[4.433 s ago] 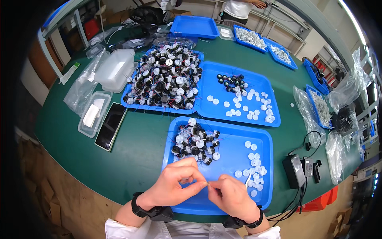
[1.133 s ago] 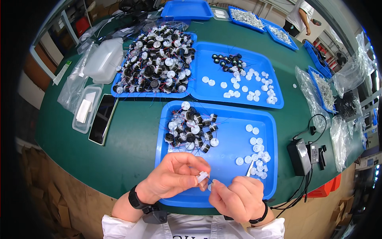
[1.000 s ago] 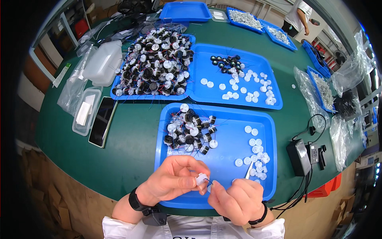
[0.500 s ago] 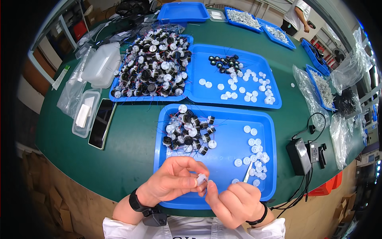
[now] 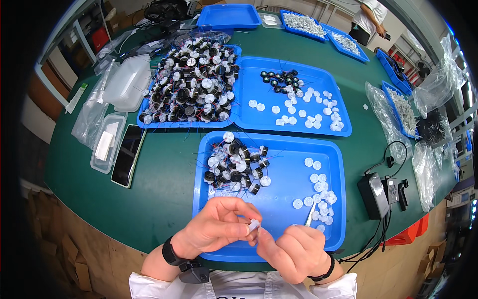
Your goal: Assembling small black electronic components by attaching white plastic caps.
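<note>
Over the near edge of the blue tray (image 5: pixel 279 139), my left hand (image 5: pixel 221 224) pinches a small white plastic part (image 5: pixel 254 224) between thumb and fingers. My right hand (image 5: pixel 296 251) is closed, its fingertips almost touching that part; whatever they grip is too small to see. In the same tray, a pile of small black-and-white motor-like pieces with thin wires (image 5: pixel 236 167) lies at the left. White translucent round caps (image 5: pixel 318 187) lie scattered at the right, with tweezers (image 5: pixel 311 214) among them.
Behind, one blue tray (image 5: pixel 141 121) is heaped with wired pieces; another (image 5: pixel 259 119) holds caps and dark round parts. A phone (image 5: pixel 128 157) and clear plastic boxes (image 5: pixel 127 82) lie left. Black power adapters (image 5: pixel 373 194) with cables sit right. A person (image 5: pixel 368 22) stands far right.
Both hands stay nearly in place. The white part in my left fingers has tilted slightly, and my right fingertips have shifted a little to the left.
</note>
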Demonstrator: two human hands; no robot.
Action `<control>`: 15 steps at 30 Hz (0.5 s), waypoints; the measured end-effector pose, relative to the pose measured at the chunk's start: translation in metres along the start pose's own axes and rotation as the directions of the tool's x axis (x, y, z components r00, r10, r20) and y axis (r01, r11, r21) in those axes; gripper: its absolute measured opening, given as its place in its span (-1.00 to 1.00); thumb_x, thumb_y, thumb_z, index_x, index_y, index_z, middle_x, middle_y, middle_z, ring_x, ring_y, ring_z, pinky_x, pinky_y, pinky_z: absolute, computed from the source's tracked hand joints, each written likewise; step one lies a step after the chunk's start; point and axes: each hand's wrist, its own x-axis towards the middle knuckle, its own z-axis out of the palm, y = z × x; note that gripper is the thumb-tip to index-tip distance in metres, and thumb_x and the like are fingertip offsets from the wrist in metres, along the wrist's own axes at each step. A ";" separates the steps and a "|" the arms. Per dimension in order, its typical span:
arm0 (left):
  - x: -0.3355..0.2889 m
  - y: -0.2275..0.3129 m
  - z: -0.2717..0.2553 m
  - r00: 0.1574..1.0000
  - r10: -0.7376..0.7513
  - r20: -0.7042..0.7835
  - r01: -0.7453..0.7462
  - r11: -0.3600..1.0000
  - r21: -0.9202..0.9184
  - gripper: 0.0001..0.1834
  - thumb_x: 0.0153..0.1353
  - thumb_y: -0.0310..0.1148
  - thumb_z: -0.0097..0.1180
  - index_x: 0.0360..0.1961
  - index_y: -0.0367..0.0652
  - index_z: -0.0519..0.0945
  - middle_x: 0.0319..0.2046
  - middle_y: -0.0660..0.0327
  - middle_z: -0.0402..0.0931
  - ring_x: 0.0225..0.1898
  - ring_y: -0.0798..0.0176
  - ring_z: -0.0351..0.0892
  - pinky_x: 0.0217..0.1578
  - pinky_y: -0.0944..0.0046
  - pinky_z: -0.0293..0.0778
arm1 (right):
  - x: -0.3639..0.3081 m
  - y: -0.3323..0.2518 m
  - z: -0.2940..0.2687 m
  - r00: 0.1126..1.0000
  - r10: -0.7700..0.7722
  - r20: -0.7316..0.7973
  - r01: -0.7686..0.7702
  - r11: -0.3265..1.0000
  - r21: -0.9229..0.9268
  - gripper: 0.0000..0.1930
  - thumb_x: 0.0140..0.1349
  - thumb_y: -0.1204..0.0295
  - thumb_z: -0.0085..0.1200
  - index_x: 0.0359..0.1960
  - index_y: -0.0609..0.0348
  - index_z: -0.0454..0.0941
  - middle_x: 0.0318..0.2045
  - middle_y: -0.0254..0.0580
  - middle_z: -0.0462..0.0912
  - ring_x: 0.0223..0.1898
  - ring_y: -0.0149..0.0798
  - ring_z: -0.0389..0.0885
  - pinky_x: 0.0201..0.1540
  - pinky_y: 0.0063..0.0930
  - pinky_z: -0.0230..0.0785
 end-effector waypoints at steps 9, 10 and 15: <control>0.001 -0.003 -0.004 0.995 0.014 0.100 -0.001 0.992 -0.122 -0.74 0.06 -0.62 0.11 -0.17 -0.41 0.47 -0.16 -0.04 0.41 -0.29 0.14 0.54 -0.25 0.21 0.50 | -0.005 0.002 0.008 0.995 0.046 -0.083 -0.038 0.995 0.097 -0.85 -0.14 0.60 0.14 -0.46 0.40 0.53 -0.73 -0.42 0.26 -0.74 -0.48 0.26 -0.76 -0.67 0.00; 0.001 -0.003 -0.004 0.997 0.010 0.081 -0.002 0.995 -0.100 -0.74 0.06 -0.63 0.11 -0.18 -0.41 0.48 -0.15 -0.04 0.40 -0.28 0.13 0.54 -0.25 0.22 0.50 | -0.005 0.002 0.010 0.993 0.054 -0.105 -0.043 0.993 0.108 -0.83 -0.15 0.61 0.15 -0.45 0.40 0.53 -0.72 -0.42 0.27 -0.74 -0.48 0.26 -0.76 -0.67 0.00; 0.000 -0.005 -0.004 0.992 0.049 0.120 -0.039 0.996 -0.081 -0.74 0.06 -0.62 0.12 -0.17 -0.41 0.49 -0.15 -0.05 0.40 -0.27 0.12 0.54 -0.23 0.22 0.50 | -0.008 0.000 0.010 0.989 0.096 -0.115 -0.080 0.988 0.134 -0.78 -0.18 0.61 0.19 -0.41 0.40 0.52 -0.72 -0.40 0.30 -0.75 -0.47 0.25 -0.75 -0.65 0.01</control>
